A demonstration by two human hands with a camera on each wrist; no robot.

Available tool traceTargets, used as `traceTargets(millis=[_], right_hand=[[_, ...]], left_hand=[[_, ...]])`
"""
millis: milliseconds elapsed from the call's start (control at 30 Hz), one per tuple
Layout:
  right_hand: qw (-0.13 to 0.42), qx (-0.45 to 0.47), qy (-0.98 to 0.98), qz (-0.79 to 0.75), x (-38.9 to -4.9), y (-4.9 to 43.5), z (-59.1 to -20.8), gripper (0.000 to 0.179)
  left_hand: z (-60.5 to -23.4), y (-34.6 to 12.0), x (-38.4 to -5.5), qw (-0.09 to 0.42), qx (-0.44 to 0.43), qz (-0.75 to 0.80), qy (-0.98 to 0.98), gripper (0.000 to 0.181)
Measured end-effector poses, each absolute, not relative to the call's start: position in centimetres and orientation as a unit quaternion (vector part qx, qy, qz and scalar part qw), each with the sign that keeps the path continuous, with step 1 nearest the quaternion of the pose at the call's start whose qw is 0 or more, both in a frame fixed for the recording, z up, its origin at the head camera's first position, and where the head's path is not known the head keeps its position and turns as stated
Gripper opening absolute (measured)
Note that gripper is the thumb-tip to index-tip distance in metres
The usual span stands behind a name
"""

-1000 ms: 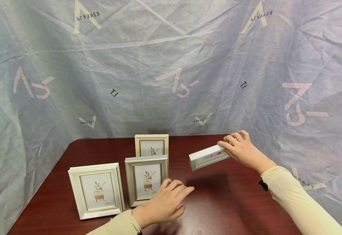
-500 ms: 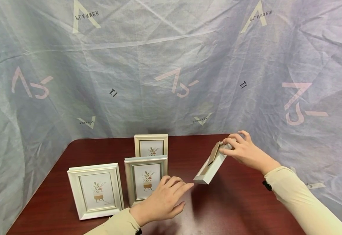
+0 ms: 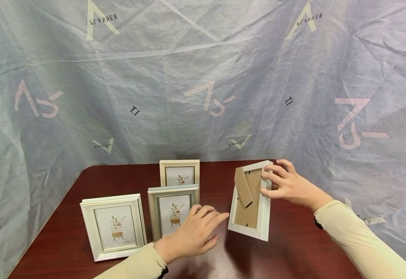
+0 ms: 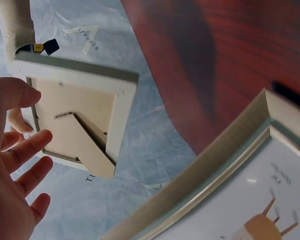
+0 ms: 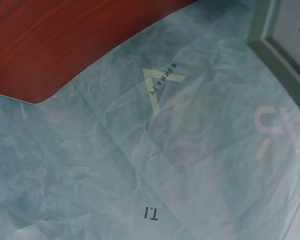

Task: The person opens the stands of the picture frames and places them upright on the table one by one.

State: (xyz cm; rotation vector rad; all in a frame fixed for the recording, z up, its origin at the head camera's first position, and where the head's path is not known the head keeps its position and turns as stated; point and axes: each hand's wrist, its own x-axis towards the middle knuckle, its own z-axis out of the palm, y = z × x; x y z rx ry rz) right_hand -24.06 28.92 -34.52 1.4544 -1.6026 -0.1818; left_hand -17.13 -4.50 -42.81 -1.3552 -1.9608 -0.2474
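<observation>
My right hand (image 3: 288, 186) grips a white picture frame (image 3: 266, 217) by its right edge, above the table. The brown backing (image 3: 258, 186) and its slanted stand leg (image 3: 243, 188) face me. A corner of the held picture frame (image 5: 285, 65), with part of its picture, enters the right wrist view; the right hand itself is outside that view. My left hand (image 3: 192, 236) is held with fingers extended just left of the frame, holding nothing. In the left wrist view, the left hand (image 4: 15, 160) overlaps the edge of the frame's back; contact cannot be told.
A silver frame (image 3: 154, 217) stands behind my left hand, partly hidden by it. Behind that is a cream frame (image 3: 163, 172); a white frame (image 3: 96, 248) stands at the left. They are on a dark red table (image 3: 119, 180) before a grey printed cloth (image 3: 168, 97).
The held picture frame has turned from its front and edge showing to its back facing me, its lower end swinging down. My left hand has barely moved.
</observation>
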Motion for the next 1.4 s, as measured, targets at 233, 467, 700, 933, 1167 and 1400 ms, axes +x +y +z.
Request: traceTargets(millis=[233,467,700,933,1167,1400], right_hand=[[0.471,0.607,-0.633,-0.09,-23.6,28.4,-34.5,0.045],[0.469,0.604,-0.636,-0.101,-23.4,28.4,-34.7,0.044],[0.465,0.602,-0.64,-0.104,-23.2,28.2,-34.7,0.044],[0.472,0.607,-0.633,-0.093,-22.6,27.5,-34.4,0.042],[0.475,0.611,-0.627,-0.089,-21.9,26.8,-33.9,0.041],[0.481,0.616,-0.618,-0.086,-21.3,26.0,-33.5,0.04]], left_hand=[[-42.4,-4.7,-17.8,0.362,-0.518,-0.091,-0.77,0.066],[-42.0,-4.6,-18.2,0.349,-0.513,-0.097,-0.778,0.067],[-41.8,-4.3,-19.3,0.372,-0.51,-0.072,-0.772,0.07],[-41.6,-3.5,-20.8,0.4,-0.499,-0.054,-0.767,0.065],[-41.4,-2.4,-22.1,0.413,-0.491,-0.029,-0.767,0.058],[-41.3,-2.0,-22.7,0.404,-0.482,-0.016,-0.777,0.059]])
